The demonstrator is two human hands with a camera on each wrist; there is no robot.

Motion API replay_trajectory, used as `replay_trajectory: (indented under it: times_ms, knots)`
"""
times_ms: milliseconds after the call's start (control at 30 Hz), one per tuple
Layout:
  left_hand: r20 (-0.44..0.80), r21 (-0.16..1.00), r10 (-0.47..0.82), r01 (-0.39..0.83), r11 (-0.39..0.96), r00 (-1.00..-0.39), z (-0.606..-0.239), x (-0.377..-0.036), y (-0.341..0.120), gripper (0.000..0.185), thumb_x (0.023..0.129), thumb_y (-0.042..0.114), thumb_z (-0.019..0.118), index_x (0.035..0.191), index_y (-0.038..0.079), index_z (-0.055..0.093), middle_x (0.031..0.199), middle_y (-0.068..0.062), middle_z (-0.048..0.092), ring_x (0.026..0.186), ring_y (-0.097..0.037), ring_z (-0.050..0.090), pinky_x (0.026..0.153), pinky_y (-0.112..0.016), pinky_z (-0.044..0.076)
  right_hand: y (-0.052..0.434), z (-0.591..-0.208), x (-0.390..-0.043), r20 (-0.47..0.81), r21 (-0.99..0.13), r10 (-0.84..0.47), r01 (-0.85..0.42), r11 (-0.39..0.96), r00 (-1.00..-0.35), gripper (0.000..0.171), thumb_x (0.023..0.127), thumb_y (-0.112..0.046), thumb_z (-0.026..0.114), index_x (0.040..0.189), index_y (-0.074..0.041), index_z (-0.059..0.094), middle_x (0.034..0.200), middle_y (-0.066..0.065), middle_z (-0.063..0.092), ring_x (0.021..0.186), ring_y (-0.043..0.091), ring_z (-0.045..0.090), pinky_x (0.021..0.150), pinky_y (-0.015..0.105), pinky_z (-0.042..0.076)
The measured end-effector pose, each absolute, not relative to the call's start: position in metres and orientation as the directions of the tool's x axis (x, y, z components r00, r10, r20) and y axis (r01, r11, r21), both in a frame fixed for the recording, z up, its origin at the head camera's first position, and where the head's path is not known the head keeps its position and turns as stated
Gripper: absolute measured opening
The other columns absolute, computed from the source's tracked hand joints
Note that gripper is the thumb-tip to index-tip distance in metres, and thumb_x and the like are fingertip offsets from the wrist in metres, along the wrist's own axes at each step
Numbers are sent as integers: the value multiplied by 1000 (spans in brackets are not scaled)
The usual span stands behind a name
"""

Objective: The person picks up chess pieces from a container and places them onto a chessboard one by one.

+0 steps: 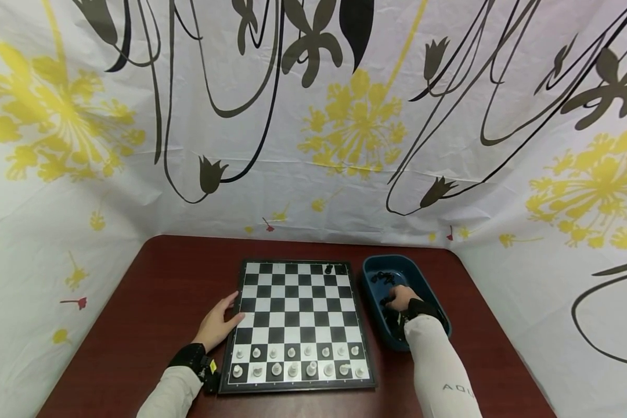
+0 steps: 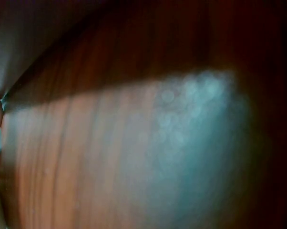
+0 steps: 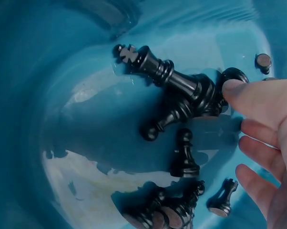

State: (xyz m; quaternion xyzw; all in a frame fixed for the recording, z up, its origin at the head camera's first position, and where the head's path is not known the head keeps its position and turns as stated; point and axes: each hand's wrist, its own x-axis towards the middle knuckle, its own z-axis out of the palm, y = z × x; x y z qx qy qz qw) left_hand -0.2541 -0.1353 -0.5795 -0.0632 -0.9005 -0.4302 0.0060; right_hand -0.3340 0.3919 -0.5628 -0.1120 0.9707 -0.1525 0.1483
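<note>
Head view bright, even — left wrist blurred, dim

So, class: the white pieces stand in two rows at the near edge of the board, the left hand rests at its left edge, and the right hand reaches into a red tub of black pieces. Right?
Not quite: the tub is blue, not red, as the head and right wrist views both show. The rest holds: white pieces in two near rows on the board, left hand at its left edge, right hand among the black pieces.
</note>
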Motion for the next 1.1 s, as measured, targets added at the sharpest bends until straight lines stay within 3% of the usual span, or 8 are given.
replay_trajectory:
  times_ms: [133,267,367,500,800,1100]
  knots:
    - [65,782,107,117,612,-992,-578,-253,-135,69,83,41,63,139,9,37,133,-19,44,115,-33,48,96,-51,35,421,-607,-359,-167,-354,-356,-281,892,-920,31,77,-40,70,78,-9,66,77,5,61,64,17,53,54,32,43]
    - [67,783,107,119,610,-992,-577,-253,-134,69,83,40,63,139,9,37,134,-19,44,116,-33,48,97,-51,35,383,-560,-333,-255,-324,-230,-141,935,-939,19,77,-24,71,72,-7,64,71,6,59,61,19,51,54,34,42]
    - [66,778,106,117,617,-992,-577,-254,-134,69,83,41,62,139,9,37,134,-19,44,116,-33,48,97,-51,35,349,-513,-304,-300,-306,-138,-42,951,-944,8,77,-10,68,77,-2,65,74,9,62,66,23,56,59,37,47]
    - [62,776,107,116,620,-992,-579,-254,-134,69,84,42,62,139,9,37,134,-19,43,116,-33,48,97,-50,35,329,-485,-285,-295,-292,-121,-32,956,-948,14,79,-3,63,91,4,65,86,15,64,78,27,60,69,40,50]
    - [59,779,106,112,617,-993,-579,-254,-135,68,83,40,63,139,9,37,134,-19,43,116,-33,48,97,-50,36,335,-498,-292,-298,-281,-116,-29,959,-948,13,78,-1,61,90,2,65,84,11,63,75,23,59,66,39,50]
    - [53,782,106,108,614,-993,-579,-255,-135,69,83,41,63,139,10,37,133,-19,44,116,-33,48,97,-50,35,330,-481,-289,-288,-308,-62,31,951,-956,9,80,1,60,89,0,62,84,11,62,72,21,56,62,35,48]
